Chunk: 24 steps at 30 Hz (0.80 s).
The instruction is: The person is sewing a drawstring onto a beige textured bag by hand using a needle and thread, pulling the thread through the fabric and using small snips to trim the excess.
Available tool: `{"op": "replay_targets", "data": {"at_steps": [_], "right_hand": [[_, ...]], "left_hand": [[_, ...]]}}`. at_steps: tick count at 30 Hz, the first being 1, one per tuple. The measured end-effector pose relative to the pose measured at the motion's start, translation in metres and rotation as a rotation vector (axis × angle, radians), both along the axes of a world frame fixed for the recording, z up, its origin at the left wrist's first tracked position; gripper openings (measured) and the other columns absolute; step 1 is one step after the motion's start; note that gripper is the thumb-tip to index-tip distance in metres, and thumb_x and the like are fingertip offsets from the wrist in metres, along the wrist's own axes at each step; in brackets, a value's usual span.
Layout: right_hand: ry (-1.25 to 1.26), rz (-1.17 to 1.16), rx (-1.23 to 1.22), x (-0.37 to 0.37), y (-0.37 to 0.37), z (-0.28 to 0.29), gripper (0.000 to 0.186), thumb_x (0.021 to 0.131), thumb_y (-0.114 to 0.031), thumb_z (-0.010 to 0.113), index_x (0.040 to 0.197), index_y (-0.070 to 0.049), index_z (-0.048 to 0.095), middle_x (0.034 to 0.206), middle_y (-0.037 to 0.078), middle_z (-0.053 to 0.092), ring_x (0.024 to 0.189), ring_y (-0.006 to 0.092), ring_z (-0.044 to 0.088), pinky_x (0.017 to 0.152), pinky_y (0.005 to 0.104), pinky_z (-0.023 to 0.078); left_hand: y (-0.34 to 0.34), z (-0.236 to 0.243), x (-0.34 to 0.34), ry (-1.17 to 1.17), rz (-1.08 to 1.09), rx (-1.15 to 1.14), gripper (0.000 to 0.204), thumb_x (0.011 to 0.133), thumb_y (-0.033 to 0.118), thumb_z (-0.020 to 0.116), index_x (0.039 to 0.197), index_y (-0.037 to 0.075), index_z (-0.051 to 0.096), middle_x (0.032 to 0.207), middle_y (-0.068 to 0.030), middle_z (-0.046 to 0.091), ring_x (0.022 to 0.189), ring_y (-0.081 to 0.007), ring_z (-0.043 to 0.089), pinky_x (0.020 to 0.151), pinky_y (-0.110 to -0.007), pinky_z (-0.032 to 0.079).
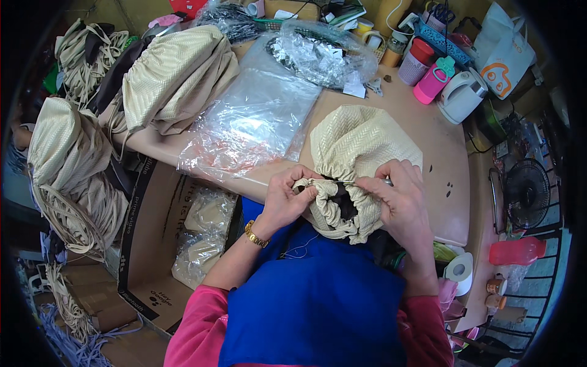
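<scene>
A cream woven fabric drawstring bag [361,137] rests at the table's front edge, over my lap, its gathered mouth bunched round a dark inner opening. My left hand [290,192] is closed on the cord and gathered edge at the left of that opening. My right hand [394,196] pinches a thin, needle-like tool [339,181] that lies across the top of the gathered edge; its exact shape is too small to make out. Loose thread hangs below the bag over my blue apron [312,306].
The table [443,189] holds clear plastic sleeves [244,116], piled cream bags [171,73], cups and a kettle [458,98]. More bags [73,177] sit at left, above a cardboard box [147,244] with wrapped packs. A fan [526,192] and pink bottle [513,251] are at right.
</scene>
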State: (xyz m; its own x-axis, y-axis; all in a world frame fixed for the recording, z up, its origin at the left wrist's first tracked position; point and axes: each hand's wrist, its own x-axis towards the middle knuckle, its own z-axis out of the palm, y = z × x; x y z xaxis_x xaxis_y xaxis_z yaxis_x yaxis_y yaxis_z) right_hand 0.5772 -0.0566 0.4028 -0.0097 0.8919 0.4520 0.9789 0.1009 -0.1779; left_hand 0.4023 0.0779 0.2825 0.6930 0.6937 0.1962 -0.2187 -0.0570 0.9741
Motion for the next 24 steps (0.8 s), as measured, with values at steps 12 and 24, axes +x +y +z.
{"op": "replay_targets", "data": {"at_steps": [12,24], "right_hand": [[0.105,0.021,-0.122,0.001,0.005,0.004,0.026,0.073,0.003,0.059,0.096,-0.004,0.070,0.088,0.011,0.053,0.082,0.0269,0.056,0.073,0.0375,0.040],[0.874,0.065,-0.216,0.026,0.014,-0.040,0.018,0.085,0.009,0.057,0.097,0.003,0.069,0.083,0.007,0.055,0.078,0.0142,0.057,0.071,0.0250,0.046]], "left_hand": [[0.000,-0.009,-0.001,0.070,0.041,0.156,0.018,0.090,0.002,0.062,0.106,-0.004,0.067,0.098,-0.0050,0.070,0.088,-0.0083,0.063,0.081,-0.024,0.050],[-0.001,-0.006,0.001,0.040,0.049,-0.019,0.020,0.082,-0.001,0.064,0.101,-0.003,0.071,0.095,-0.0089,0.070,0.090,-0.0139,0.064,0.083,-0.028,0.050]]}}
